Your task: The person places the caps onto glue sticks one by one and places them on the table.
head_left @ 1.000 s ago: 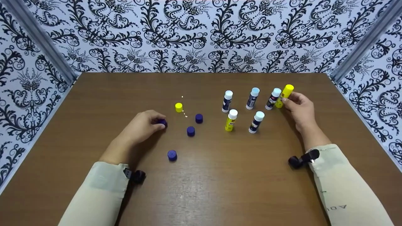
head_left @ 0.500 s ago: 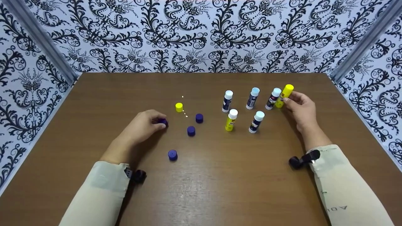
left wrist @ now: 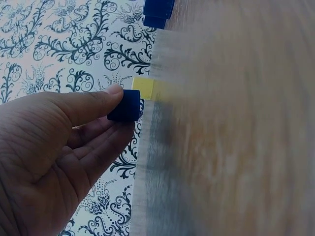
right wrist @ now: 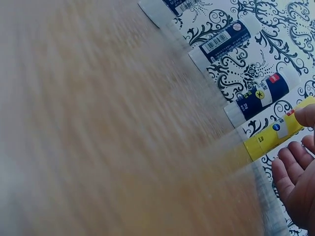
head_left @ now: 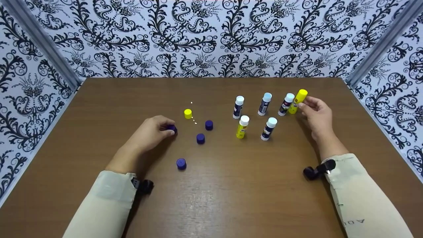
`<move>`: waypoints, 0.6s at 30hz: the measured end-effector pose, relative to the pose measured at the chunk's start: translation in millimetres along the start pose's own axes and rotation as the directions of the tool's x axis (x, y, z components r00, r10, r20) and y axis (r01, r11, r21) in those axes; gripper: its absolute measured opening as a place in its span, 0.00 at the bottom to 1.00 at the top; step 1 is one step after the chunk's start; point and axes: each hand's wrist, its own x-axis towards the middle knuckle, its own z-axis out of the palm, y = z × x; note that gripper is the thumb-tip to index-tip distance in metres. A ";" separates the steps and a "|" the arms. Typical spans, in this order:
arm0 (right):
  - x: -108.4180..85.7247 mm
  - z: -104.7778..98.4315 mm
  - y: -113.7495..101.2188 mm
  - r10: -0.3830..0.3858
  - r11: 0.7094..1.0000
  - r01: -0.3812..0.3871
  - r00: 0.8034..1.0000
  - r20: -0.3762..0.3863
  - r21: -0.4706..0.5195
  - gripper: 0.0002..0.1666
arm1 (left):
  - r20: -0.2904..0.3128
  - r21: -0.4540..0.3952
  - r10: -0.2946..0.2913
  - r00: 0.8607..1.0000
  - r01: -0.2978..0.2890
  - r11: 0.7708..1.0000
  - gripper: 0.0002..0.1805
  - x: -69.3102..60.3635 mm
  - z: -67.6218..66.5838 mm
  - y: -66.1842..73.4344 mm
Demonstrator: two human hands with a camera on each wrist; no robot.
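My left hand (head_left: 152, 132) pinches a dark blue cap (left wrist: 126, 105) between thumb and fingers, low over the table on the left. At the right, my right hand (head_left: 318, 115) holds an upright yellow glue stick (head_left: 298, 101) with a yellow top; its thumb lies on the label side in the right wrist view. Close beside it stands a navy glue stick (right wrist: 263, 98) with a white top. A yellow cap (head_left: 188, 114) and several blue caps, among them one cap (head_left: 200, 138) near the middle, lie to the right of the left hand.
Other glue sticks stand upright right of centre: navy ones (head_left: 238, 107) (head_left: 264, 104) (head_left: 269, 129) and a yellow one with a white top (head_left: 242, 127). Small white crumbs (head_left: 195, 123) lie by the yellow cap. Patterned walls (head_left: 211, 39) border the brown table (head_left: 211, 198).
My right thumb has shifted very slightly to the right on the yellow glue stick. The left hand keeps its pinch on the blue cap, and the other things stand as before.
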 end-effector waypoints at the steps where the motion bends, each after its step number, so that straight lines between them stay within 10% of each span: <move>1: -0.8 0.4 -0.7 0.003 1.000 -0.003 1.000 -0.006 0.000 0.29 | 0.001 0.001 -0.003 1.000 0.003 1.000 0.18 0.1 -0.2 0.4; 18: -9.0 5.9 -9.1 -0.007 1.000 0.008 0.997 -0.072 0.011 0.29 | -0.017 -0.037 -0.009 1.000 0.009 0.999 0.18 -1.0 -0.5 2.8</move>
